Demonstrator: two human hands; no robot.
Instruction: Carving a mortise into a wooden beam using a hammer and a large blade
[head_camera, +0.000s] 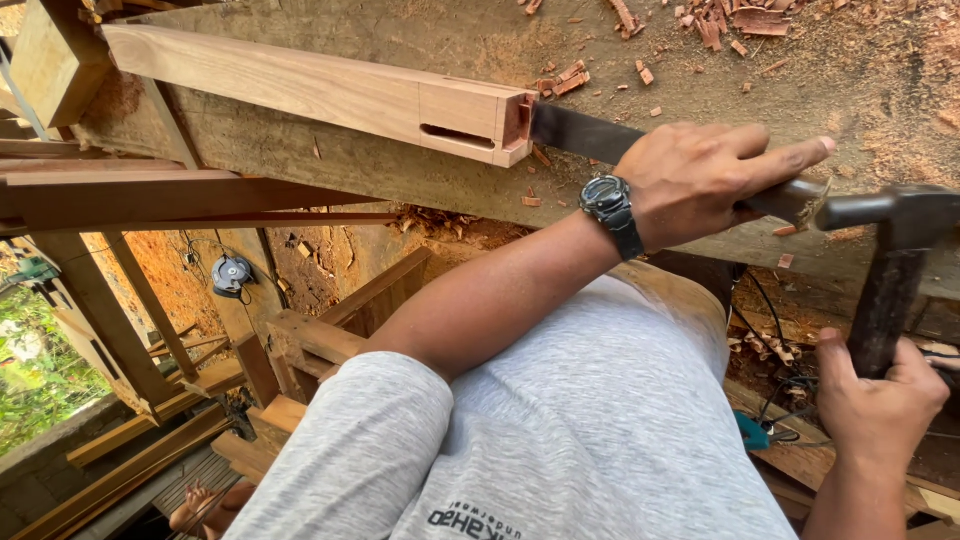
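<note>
— Since the side slot in that squared timber is already cut through, how much is left?

— I'd say the end socket; the chisel has its blade tip in it now, with chips on the bench (plenty of them).

— Which way does the chisel lie?

— Along the timber, blade toward it, handle toward the hammer. The left hand wraps the handle, forefinger stretched straight. The right hand has its fingers closed around the hammer's shaft, head touching the chisel's butt.
</note>
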